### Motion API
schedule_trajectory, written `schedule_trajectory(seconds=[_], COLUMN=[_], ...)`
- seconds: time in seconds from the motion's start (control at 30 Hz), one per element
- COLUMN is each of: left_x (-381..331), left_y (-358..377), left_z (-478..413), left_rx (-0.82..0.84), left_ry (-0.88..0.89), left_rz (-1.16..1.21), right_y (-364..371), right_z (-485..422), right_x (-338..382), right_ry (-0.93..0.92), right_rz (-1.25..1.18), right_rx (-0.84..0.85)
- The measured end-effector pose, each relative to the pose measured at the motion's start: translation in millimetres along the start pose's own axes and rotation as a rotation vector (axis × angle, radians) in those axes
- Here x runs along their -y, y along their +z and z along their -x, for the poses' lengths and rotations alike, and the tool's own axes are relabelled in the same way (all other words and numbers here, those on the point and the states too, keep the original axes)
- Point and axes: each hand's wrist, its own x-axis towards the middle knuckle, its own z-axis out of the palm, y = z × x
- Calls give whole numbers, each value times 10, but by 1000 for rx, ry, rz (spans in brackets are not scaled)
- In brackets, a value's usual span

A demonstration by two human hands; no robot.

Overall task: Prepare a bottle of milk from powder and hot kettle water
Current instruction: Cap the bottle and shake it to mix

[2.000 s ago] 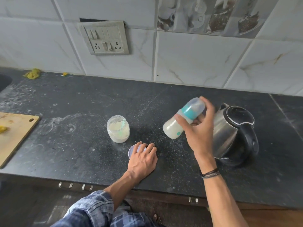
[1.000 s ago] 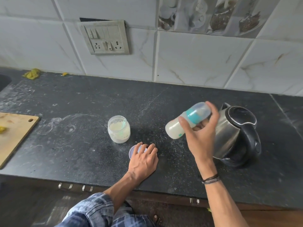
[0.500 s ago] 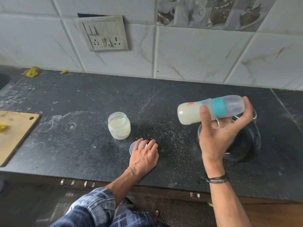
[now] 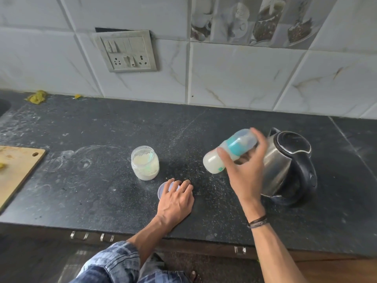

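My right hand (image 4: 243, 174) grips a baby bottle (image 4: 214, 162) with a teal collar and a clear cap, held tilted above the counter, its milky base pointing down and left. Just right of it stands a steel kettle (image 4: 285, 162) with a black lid and handle. An open jar of milk powder (image 4: 145, 162) with a small scoop inside stands left of centre. My left hand (image 4: 175, 198) lies flat on the dark counter (image 4: 81, 180), fingers spread over the jar's round lid (image 4: 163, 189).
A wooden cutting board (image 4: 14, 174) lies at the left edge. A switch and socket plate (image 4: 127, 51) is on the tiled wall. Yellow scraps (image 4: 37, 97) sit at the back left. Powder dust streaks the counter. Drawer handles (image 4: 91, 236) run below its front edge.
The bottle swung up to level over the kettle half a second ago and is back down, tilted, left of the kettle. My left hand has stayed on the lid.
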Motion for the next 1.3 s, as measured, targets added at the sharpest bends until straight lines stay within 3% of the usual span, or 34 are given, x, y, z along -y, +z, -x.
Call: schedule_trajectory(seconds=[0.07, 0.17, 0.3, 0.47, 0.5, 0.6, 0.63, 0.77, 0.8, 0.9, 0.97, 1.07, 1.2, 1.3], left_x=[-9, -13, -10, -24, -20, -12, -13, -18, -11, -5, -11, -16, -17, -16], left_y=[-15, -26, -29, -28, -25, -23, -18, -14, -10, -14, -13, -38, -40, -29], left_z=[-9, -4, -19, -20, -9, -9, -6, -12, -8, -1, -8, -14, -5, -7], left_rx=[3, 14, 7, 11, 6, 0, 4, 13, 19, 24, 24, 31, 29, 29], left_ry=[-15, -10, -3, -23, -17, -9, -10, -27, -24, -15, -19, -21, -14, -20], left_rz=[-13, -18, -20, -18, -16, -16, -15, -13, -11, -6, -3, -10, -9, -16], right_y=[-45, -27, 59, 19, 26, 58, 41, -24, -25, 4, -2, -9, -35, -31], right_z=[-25, -52, 1, -7, -20, -7, 11, -9, -18, 12, 51, 26, 8, 16], right_x=[57, 69, 28, 92, 63, 42, 28, -8, -26, -31, -33, -45, 47, 177], right_ry=[-81, -199, -17, -249, -249, -28, -6, -201, -196, 41, 55, -63, 49, -125], right_rz=[-127, -117, 39, -165, -162, -112, -106, -147, -135, -152, -213, -196, -193, -209], right_rx=[-136, -244, 49, -291, -284, -2, 8, -253, -248, 13, -51, -207, -50, -267])
